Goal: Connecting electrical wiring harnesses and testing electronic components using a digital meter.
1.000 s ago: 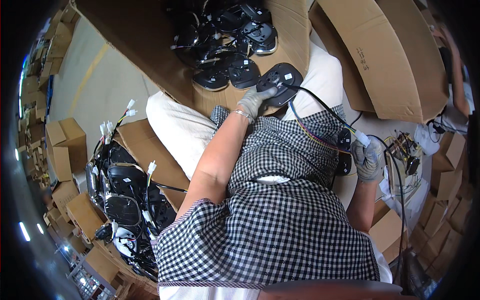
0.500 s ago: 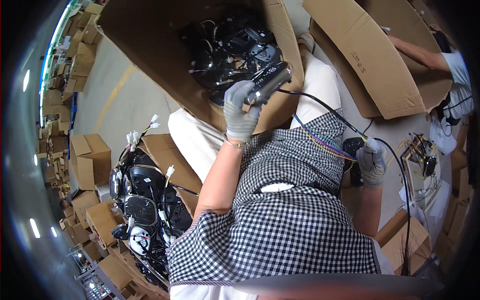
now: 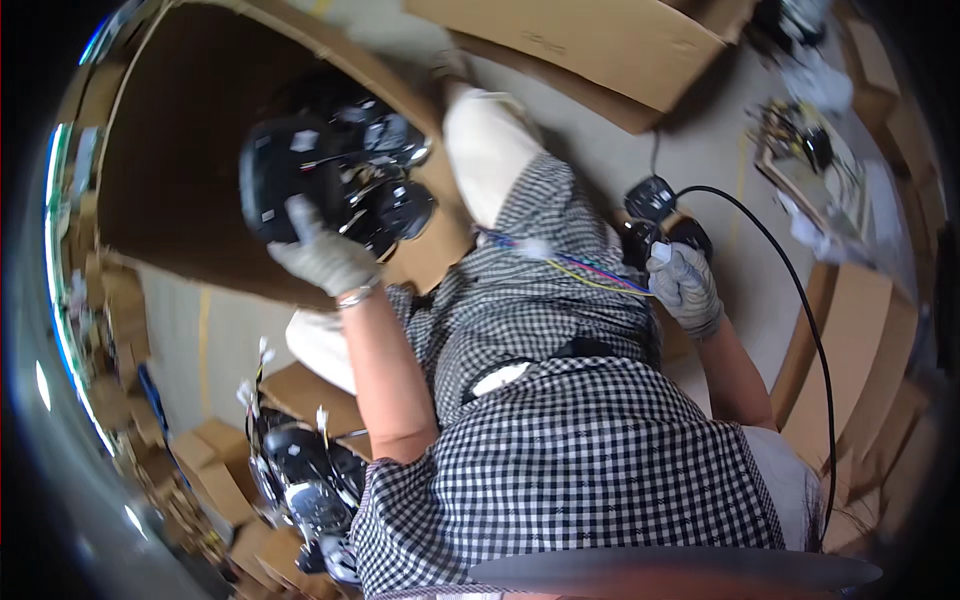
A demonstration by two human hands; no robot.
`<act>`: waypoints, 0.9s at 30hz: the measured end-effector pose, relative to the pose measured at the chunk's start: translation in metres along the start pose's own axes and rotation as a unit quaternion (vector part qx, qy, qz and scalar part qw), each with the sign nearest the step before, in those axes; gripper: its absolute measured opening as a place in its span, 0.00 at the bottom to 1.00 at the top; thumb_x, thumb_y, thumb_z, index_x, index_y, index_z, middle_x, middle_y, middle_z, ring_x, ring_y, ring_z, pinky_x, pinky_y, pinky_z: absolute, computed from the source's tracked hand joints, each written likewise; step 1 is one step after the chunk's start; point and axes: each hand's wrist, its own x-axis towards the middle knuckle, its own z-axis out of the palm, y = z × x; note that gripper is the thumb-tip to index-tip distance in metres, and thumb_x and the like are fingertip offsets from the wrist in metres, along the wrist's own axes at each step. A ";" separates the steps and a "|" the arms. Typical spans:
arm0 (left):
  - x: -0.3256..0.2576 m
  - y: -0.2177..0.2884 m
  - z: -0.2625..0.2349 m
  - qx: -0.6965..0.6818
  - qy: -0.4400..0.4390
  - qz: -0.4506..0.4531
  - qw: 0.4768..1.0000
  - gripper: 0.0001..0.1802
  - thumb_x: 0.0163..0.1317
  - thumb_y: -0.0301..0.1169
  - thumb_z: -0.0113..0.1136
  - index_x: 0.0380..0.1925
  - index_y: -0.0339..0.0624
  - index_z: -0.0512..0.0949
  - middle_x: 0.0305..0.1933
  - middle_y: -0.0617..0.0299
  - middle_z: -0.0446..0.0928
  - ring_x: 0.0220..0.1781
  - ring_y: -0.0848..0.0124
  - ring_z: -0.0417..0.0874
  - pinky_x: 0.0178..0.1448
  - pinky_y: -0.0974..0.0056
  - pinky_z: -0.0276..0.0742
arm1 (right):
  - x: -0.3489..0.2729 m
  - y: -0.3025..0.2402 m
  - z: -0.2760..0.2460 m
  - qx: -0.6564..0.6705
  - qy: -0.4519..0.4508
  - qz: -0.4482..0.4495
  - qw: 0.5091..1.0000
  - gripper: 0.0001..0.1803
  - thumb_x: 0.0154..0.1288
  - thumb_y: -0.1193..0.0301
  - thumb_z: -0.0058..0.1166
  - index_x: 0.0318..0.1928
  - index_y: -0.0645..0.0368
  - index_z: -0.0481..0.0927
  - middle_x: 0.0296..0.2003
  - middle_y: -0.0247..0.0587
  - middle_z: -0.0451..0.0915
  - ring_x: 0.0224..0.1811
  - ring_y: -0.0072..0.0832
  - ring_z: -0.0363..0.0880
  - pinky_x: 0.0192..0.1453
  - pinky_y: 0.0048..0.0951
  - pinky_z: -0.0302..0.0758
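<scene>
Knit cloth gloves, grey and rough, on left hand (image 3: 320,255) and right hand (image 3: 685,288). Black plastic unit (image 3: 275,180), matt; behind it matt brown cardboard box (image 3: 170,170). Glossy black plastic parts (image 3: 385,195) beside unit.

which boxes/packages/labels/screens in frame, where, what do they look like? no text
Big open cardboard box: upper left, brown, holds black devices; left hand lifts a black unit at its mouth.
Flat cardboard box: top centre, brown, on the floor.
Small cardboard boxes: lower left, brown, stacked.
White tags: lower left, on wire ends.
Right hand: grips coloured wires.
No screens seen.
</scene>
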 end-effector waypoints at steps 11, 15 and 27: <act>-0.106 -0.014 0.082 -0.041 -0.441 -0.160 0.882 0.28 0.54 0.34 0.69 0.53 0.38 0.71 0.51 0.62 0.75 0.53 0.71 0.73 0.64 0.63 0.64 | -0.026 0.016 0.018 -0.004 -0.016 -0.072 0.997 0.19 0.66 0.58 0.51 0.39 0.64 0.78 0.35 0.39 0.76 0.33 0.21 0.72 0.37 0.20 0.68; -0.125 -0.010 0.084 0.075 -0.479 -0.086 0.871 0.23 0.50 0.31 0.71 0.45 0.38 0.72 0.40 0.65 0.75 0.41 0.74 0.73 0.49 0.69 0.71 | -0.014 0.010 0.022 -0.224 0.096 -0.258 0.935 0.15 0.68 0.64 0.51 0.40 0.66 0.80 0.55 0.43 0.71 0.53 0.29 0.72 0.57 0.29 0.69; -0.163 -0.036 0.084 0.127 -0.625 -0.116 0.761 0.24 0.57 0.34 0.65 0.50 0.36 0.70 0.44 0.56 0.75 0.44 0.68 0.76 0.52 0.63 0.72 | 0.040 0.027 0.012 -0.065 0.139 -0.048 0.987 0.17 0.63 0.56 0.58 0.34 0.59 0.83 0.21 0.26 0.73 0.25 0.15 0.67 0.32 0.19 0.65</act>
